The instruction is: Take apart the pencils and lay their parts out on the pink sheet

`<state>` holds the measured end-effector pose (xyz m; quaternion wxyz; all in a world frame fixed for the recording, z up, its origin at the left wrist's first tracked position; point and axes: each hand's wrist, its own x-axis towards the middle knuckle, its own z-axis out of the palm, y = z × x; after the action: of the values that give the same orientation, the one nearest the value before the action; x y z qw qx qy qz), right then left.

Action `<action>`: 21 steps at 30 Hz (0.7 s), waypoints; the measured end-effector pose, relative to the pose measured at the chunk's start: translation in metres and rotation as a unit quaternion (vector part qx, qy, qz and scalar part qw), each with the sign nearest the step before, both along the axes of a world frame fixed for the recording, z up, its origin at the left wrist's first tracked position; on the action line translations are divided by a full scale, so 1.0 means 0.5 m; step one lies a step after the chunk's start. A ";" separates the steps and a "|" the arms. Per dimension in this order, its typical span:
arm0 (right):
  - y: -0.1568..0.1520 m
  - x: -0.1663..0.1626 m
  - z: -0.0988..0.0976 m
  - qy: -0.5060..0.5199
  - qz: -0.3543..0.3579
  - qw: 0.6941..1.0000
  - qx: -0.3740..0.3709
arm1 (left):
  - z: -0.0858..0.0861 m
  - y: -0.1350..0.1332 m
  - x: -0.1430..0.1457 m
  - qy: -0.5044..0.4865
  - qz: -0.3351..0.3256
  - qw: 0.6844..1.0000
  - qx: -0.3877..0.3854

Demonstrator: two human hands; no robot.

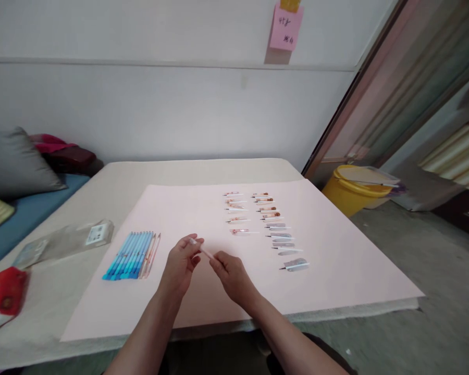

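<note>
Between my two hands is a slim pale pink pen [206,252], slanting above the pink sheet. My left hand [180,264] pinches its upper end between thumb and fingers. The lower end is gripped by my right hand [233,275], and part of the pen is hidden there. To the left lies a close row of blue pens [130,255], with a few pink pens [151,256] along its right side. Beyond my right hand, small pen parts lie in two columns: pinkish ones [239,230] nearer the middle, brown ones [271,214] and grey ones [296,264] further right, with thin dark-tipped refills beside them.
A pink sheet [336,271] covers much of the cream-topped table [128,174]. On the left are a clear plastic bag [70,239] and a red packet [5,292]. A yellow bucket [346,195] stands on the floor at right. The white wall bounds the back.
</note>
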<state>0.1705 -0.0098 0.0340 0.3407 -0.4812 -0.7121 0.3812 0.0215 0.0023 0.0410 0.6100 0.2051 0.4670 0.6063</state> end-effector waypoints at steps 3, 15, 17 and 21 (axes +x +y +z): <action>0.000 -0.001 0.000 -0.001 0.000 1.000 0.001 | 0.003 -0.002 0.002 0.017 0.003 1.000 -0.008; 0.000 -0.001 0.004 -0.006 -0.004 1.000 0.012 | 0.002 -0.003 0.002 -0.001 0.001 1.000 -0.001; 0.000 -0.001 0.004 -0.008 -0.004 1.000 0.012 | 0.002 -0.003 0.002 -0.005 -0.003 1.000 0.001; -0.001 -0.002 0.003 -0.009 0.003 1.000 0.006 | 0.003 -0.004 0.003 0.022 -0.011 1.000 -0.002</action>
<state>0.1697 -0.0101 0.0353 0.3358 -0.4803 -0.7191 0.3734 0.0231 0.0002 0.0428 0.6066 0.2225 0.4793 0.5941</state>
